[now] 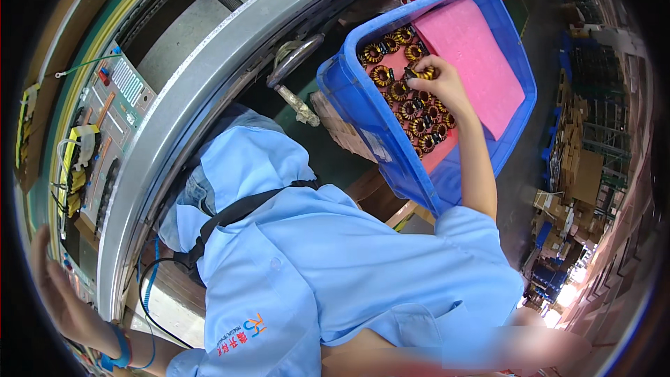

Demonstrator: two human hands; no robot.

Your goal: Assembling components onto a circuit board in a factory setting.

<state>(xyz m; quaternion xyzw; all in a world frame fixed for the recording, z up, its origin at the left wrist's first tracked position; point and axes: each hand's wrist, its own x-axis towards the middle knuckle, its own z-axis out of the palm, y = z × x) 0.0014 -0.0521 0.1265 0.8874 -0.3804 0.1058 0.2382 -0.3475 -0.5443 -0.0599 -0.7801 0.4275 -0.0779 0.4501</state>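
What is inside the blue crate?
The blue crate holds yellow toroidal coils on pink foam sheets; the right hand grips one. Anything beneath the foam is hidden.

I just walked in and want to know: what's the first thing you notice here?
The big blue plastic crate at the upper right jumps out, lined with bright pink sheets and filled with rows of yellow wound coils. The right hand reaches into it and pinches one coil. At the far left, the left hand rests beside green circuit boards on a curved metal-edged conveyor.
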